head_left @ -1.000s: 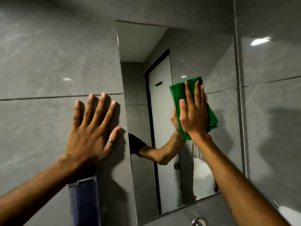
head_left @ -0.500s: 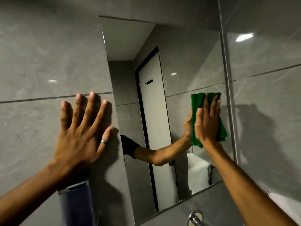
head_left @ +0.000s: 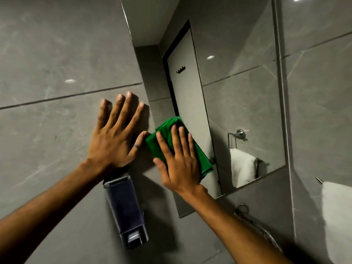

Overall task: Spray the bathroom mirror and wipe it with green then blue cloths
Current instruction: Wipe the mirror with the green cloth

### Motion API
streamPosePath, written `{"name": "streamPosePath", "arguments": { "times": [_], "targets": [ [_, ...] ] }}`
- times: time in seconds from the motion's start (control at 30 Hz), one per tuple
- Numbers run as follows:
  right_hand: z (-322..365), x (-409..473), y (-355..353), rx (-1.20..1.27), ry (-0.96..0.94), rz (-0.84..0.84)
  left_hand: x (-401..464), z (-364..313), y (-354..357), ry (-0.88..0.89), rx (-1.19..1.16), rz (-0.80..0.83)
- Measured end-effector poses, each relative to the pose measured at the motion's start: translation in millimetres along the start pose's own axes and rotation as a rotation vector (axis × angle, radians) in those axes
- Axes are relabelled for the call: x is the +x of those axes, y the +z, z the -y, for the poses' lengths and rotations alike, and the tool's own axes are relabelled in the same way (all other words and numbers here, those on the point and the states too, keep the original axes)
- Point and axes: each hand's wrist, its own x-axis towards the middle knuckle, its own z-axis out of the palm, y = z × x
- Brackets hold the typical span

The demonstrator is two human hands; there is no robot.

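The right hand [head_left: 180, 159] has swept the green cloth [head_left: 203, 161] across the mirror [head_left: 238, 96]: half a second ago it pressed near the glass's right edge, at about 3 o'clock of the pane, and now it sits at the left edge, toward 8 o'clock, the cloth's corner touching the thumb of the left hand [head_left: 114, 138]. The right hand lies flat with fingers spread, palm pinning the folded cloth against the glass instead of clutching it. The left hand is open too, fingers splayed and holding nothing, braced on the grey wall tile [head_left: 47, 54] just beside the mirror, directly above a wall-mounted soap dispenser [head_left: 127, 210]. The view has also tilted downward, so a white towel [head_left: 338, 216] on its rail now shows at 4 o'clock. This reads as one full sideways pass in the green-cloth wipe; the lower band of the mirror probably remains to be covered, and the blue cloth, not in view, comes afterward.
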Motion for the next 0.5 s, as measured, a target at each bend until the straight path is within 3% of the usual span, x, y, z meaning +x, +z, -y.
{"name": "streamPosePath", "arguments": {
  "times": [0.2, 0.33, 0.5],
  "targets": [
    [-45.8, -26.1, 0.3, -0.024, -0.102, -0.015, -13.8, 17.0, -10.3, 0.275, 0.063, 0.077],
    [-92.9, -33.7, -5.9, -0.034, 0.023, -0.024, -16.1, 20.3, -10.6, 0.291, 0.062, 0.054],
    [-186.0, -50.1, -23.9, 0.004, 0.31, -0.058, -18.4, 24.4, 4.5, 0.294, 0.078, -0.017]
  ]
}}
